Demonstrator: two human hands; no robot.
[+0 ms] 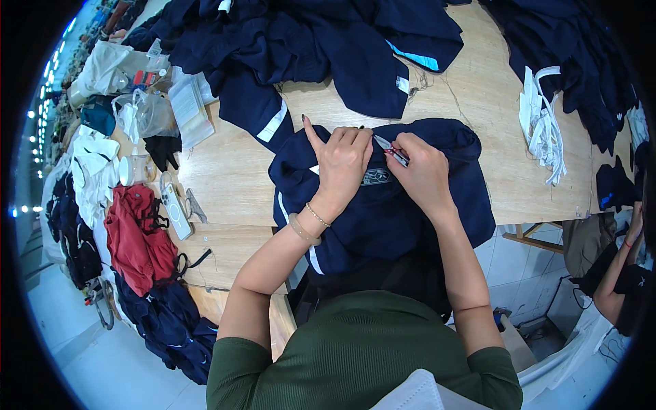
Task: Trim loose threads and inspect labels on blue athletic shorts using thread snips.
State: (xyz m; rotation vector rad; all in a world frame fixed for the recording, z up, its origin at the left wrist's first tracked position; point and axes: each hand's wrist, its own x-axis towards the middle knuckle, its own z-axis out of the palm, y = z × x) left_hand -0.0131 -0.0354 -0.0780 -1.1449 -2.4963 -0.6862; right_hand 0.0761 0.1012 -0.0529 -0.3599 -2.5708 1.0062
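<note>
The bunched garment (393, 232) is showing solid navy with white stripes (315, 260). The tabletop (229, 164) is displaying pale tan wood grain, the ribbed shirt (362, 342) is showing dark green, the crumpled fabric bundle (140, 236) is showing red, and the narrow fabric strips (543, 130) are showing white.

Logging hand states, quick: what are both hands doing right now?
Left hand: on the navy garment; grip cannot be told.
Right hand: closed around a small cutting tool.

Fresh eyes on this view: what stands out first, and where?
At centre, the left hand rests on a navy garment while the right hand holds small snips over it. Then come the crumpled red cloth at left and white strips bunched on the table at right.
</note>
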